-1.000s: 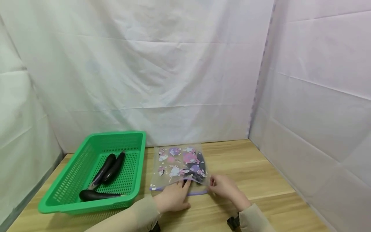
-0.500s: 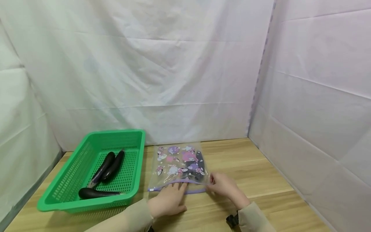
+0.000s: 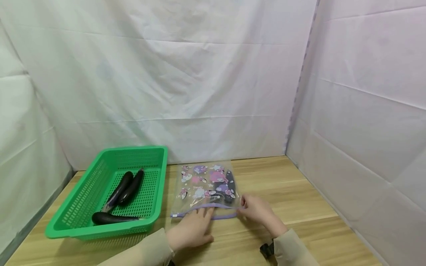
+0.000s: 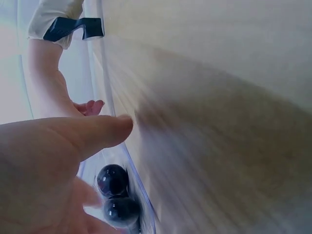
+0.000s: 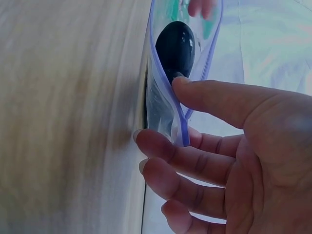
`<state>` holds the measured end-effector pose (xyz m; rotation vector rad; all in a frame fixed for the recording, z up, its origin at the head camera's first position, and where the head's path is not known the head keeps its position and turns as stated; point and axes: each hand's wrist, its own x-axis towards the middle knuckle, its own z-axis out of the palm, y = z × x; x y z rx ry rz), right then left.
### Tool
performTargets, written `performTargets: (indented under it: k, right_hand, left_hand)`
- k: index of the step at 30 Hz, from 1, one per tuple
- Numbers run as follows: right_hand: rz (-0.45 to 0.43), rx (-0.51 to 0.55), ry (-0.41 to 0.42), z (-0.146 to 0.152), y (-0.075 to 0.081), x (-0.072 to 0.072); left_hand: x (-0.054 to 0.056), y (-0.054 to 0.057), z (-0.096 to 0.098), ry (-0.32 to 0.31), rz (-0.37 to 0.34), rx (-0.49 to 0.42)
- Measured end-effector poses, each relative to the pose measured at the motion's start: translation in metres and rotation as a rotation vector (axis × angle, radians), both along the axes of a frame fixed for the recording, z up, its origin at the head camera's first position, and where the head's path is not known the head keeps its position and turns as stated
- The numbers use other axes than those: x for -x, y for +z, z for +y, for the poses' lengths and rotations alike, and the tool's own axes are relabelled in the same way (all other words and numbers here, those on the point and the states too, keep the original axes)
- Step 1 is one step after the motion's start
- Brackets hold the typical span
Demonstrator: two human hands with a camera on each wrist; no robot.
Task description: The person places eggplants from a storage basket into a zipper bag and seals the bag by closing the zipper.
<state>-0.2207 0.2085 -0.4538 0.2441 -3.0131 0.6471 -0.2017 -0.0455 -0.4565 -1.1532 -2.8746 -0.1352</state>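
Note:
A clear zip bag [image 3: 190,197] with pink and purple cartoon prints lies on the table, its purple-edged mouth parted toward me. Inside, at the right, are two dark eggplants; in the left wrist view their rounded ends, an upper eggplant [image 4: 112,179] and a lower eggplant [image 4: 121,211], face the mouth. My left hand [image 3: 191,229] reaches to the mouth with fingers extended under its upper edge, the fingertips partly hidden by the film. At the right corner of the mouth, my right hand [image 3: 257,211] pinches the bag's edge between thumb [image 5: 204,97] and curled fingers.
A green perforated basket [image 3: 54,232] stands at the left, holding a front eggplant [image 3: 111,218] and two more eggplants [image 3: 131,190] side by side behind it. White cloth walls [image 3: 186,81] enclose the wooden table [image 3: 299,199] at the back and sides.
My left hand has drawn back slightly toward me and left, its fingers now flatter at the bag's mouth. The right hand stays at the bag's corner.

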Motion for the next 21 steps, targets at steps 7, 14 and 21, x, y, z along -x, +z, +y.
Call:
performTargets:
  k: [7,14,21]
  right_hand:
    - [0.050,-0.015,0.021,0.001,-0.002,0.001]
    - [0.050,-0.019,0.027,0.001,-0.001,0.004]
    - [0.054,-0.009,0.029,0.004,-0.003,0.001]
  left_hand:
    - [-0.013,0.005,-0.005,-0.012,-0.120,0.076]
    - [-0.029,0.019,-0.020,-0.101,-0.122,0.089]
    - [-0.044,0.039,-0.037,-0.192,-0.051,0.069]
